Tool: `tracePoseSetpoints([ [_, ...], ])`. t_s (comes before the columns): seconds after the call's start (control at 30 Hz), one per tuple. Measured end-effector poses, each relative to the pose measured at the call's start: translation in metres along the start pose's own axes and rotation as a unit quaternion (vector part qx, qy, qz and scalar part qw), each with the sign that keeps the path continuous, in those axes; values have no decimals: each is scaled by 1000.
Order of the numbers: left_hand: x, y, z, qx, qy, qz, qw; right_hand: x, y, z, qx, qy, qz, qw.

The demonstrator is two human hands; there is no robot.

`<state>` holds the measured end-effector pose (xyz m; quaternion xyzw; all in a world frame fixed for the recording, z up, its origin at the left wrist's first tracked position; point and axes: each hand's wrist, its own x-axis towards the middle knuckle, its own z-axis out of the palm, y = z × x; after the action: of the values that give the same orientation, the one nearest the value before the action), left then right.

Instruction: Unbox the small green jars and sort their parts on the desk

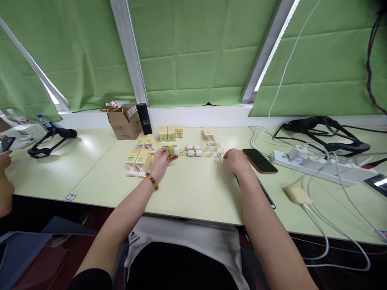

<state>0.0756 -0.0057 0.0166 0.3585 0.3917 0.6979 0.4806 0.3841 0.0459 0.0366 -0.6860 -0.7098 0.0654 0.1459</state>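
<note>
My left hand [160,162] is closed around a small white piece with a green band [173,150], held just over the table. My right hand [237,161] is curled, its fingertips pinching a clear plastic piece [219,160] with a yellow spot. Several more clear pieces [207,154] lie just left of it. Between my hands sit several pale pink rounded blocks [194,152] and a cluster of tiny yellow parts [182,153]. Beside my left hand stand several open cream boxes [142,159] with green labels.
More cream boxes [171,134] stand at the back, near a black cylinder [144,119] and a cardboard carton [125,123]. On the right are a phone [260,160], a power strip [323,167], cables and a black headset [328,135]. Another person's hand [5,161] shows at far left.
</note>
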Motion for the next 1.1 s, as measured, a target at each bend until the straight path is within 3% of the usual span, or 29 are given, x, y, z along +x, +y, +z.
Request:
tracePoseSetpoints([
  [0.17, -1, 1, 0, 2, -7, 2, 1000, -2, -3, -4, -8, -21, 11, 1000],
  [0.3, -3, 1, 2, -8, -8, -6, 1000, -7, -6, -9, 9, 35, -10, 999],
  [0.4, -4, 1, 3, -20, -12, -15, 1000, -11, -17, -8, 76, 137, -94, 983],
  [0.5, -5, 1, 5, -23, -27, -20, 999, -17, -44, 7, 214, 202, -229, 928],
  [0.6, -7, 2, 6, -18, -45, -18, 999, -30, -80, 36, 382, 179, -290, 859],
  [0.7, -9, 3, 6, -8, -64, -15, 998, -47, -109, 63, 476, 115, -309, 815],
  [0.77, -11, 2, 7, 8, -74, -14, 997, -54, -118, 75, 485, 82, -319, 810],
  [0.87, -14, -1, 8, 39, -86, -15, 995, -55, -120, 80, 508, 82, -295, 805],
  [1.1, -22, 1, 14, 29, -150, -41, 987, -52, -114, 67, 545, 86, -315, 772],
])
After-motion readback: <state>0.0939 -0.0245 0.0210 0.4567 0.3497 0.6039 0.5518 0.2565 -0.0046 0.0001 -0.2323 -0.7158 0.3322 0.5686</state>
